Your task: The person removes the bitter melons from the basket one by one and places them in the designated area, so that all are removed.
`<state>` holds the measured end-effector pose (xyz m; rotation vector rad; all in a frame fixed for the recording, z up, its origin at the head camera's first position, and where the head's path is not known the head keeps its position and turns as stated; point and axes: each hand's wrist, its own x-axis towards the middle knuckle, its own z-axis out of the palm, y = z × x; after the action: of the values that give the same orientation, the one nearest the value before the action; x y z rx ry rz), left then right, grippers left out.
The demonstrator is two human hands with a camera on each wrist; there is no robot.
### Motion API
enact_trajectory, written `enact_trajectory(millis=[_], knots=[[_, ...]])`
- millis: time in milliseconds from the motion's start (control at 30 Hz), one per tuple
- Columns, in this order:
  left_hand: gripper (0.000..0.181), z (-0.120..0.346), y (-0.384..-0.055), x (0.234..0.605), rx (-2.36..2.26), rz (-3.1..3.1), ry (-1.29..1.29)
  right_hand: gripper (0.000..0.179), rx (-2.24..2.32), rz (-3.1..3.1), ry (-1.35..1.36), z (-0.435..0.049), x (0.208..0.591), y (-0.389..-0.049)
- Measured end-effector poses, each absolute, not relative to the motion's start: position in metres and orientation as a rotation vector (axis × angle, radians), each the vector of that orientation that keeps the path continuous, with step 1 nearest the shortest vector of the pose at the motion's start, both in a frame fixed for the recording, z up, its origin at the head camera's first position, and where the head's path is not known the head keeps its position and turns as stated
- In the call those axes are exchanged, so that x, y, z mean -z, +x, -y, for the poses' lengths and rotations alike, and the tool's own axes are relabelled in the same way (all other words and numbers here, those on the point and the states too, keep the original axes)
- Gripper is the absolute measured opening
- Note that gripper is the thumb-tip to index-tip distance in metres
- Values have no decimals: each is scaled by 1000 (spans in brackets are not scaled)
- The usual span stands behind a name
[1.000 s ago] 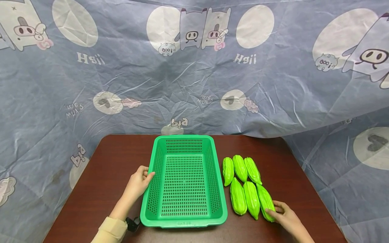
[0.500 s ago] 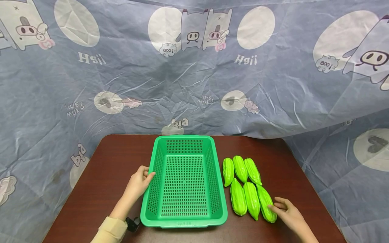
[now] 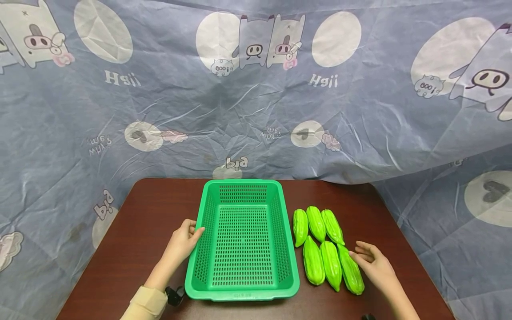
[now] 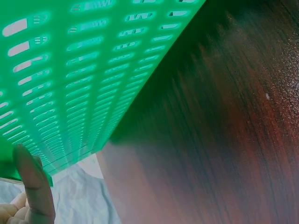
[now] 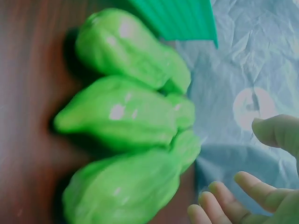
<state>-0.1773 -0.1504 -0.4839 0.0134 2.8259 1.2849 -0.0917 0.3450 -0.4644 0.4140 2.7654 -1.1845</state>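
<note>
My left hand grips the left rim of a green plastic basket with perforated walls, thumb over the rim. In the left wrist view a finger shows at the basket's slotted side. To the basket's right, several bright green bitter melons lie in two rows of three. My right hand is beside the front-right bitter melon, thumb close to its upper end. In the right wrist view its fingers are spread and hold nothing, off to the side of the bitter melons.
The dark brown wooden table bears everything. A blue-grey printed cloth hangs behind and around it. A dark object sits by my left wrist, partly hidden by the basket.
My right hand has moved off the front-right bitter melon and up along its right side, fingers opening out. The left hand and basket have stayed in place.
</note>
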Motion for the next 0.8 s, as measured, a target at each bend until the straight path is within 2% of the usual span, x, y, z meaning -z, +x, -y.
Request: enact_trajectory(millis=[600,800], knots=[[39,152,-179,482,-1215,-2861,34,63,1368,-2853,120,-281,434,-136],[44,152,-180,477,-1192,-2872,52,61,1405,-2855,49,-265,427,-146]])
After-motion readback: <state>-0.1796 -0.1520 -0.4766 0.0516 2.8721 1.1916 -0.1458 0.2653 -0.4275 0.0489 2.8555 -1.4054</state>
